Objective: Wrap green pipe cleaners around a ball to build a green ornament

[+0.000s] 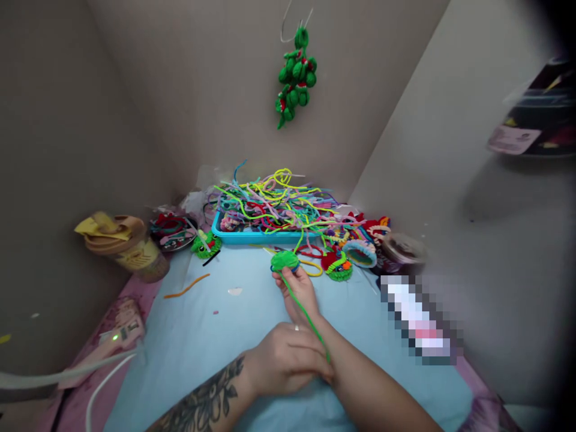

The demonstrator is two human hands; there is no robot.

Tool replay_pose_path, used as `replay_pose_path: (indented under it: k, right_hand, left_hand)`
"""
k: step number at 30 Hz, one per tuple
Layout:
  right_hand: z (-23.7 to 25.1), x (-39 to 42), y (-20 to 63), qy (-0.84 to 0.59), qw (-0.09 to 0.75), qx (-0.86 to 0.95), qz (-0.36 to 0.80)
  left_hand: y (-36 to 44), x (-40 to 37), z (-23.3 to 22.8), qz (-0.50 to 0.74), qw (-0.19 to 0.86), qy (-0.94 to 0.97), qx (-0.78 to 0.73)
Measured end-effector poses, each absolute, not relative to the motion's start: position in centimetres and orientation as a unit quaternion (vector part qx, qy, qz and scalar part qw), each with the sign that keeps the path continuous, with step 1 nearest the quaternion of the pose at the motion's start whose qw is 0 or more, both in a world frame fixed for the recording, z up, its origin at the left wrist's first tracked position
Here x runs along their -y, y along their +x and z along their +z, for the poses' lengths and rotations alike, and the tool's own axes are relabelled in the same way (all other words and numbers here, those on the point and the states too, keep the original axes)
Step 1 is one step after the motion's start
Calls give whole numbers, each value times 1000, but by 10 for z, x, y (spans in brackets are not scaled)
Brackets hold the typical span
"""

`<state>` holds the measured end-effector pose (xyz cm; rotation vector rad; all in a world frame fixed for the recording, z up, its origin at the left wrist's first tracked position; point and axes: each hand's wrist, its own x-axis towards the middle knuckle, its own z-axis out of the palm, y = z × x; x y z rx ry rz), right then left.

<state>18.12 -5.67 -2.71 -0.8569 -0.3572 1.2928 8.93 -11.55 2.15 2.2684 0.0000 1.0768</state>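
Observation:
My right hand (299,291) reaches forward over the light blue table cover (202,336) and holds a fuzzy green pipe-cleaner ball (284,260) at its fingertips. A long green pipe-cleaner strand (306,315) trails from the ball back along my right wrist. My left hand (285,360), with a ring on one finger and a tattooed forearm, rests against my right wrist with its fingers closed on the strand's near end.
A blue tray (252,237) heaped with colourful pipe cleaners stands at the back. Finished fuzzy figures (337,265) lie to its right and a green one (206,244) to its left. A glue gun (121,333) lies near left, a cup (130,246) behind it. Green figures (294,75) hang on the wall.

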Motion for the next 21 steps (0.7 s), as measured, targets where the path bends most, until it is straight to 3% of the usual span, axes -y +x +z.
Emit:
replay_pose_path:
  k: [3, 6, 10, 17, 21]
  right_hand:
    - [-26, 55, 187, -376, 704, 151, 583]
    - [-24, 55, 191, -368, 703, 144, 592]
    - [-22, 56, 190, -335, 691, 167, 618]
    - [-15, 60, 189, -326, 682, 167, 633]
    - [-15, 61, 187, -331, 676, 209, 623]
  left_hand:
    - [86, 113, 20, 422, 380, 823, -24]
    - [77, 99, 10, 523, 434, 723, -125]
    - [59, 74, -2, 601, 351, 648, -311]
    - [51, 54, -4, 540, 131, 754, -350]
    - [56, 55, -3, 516, 104, 762, -377]
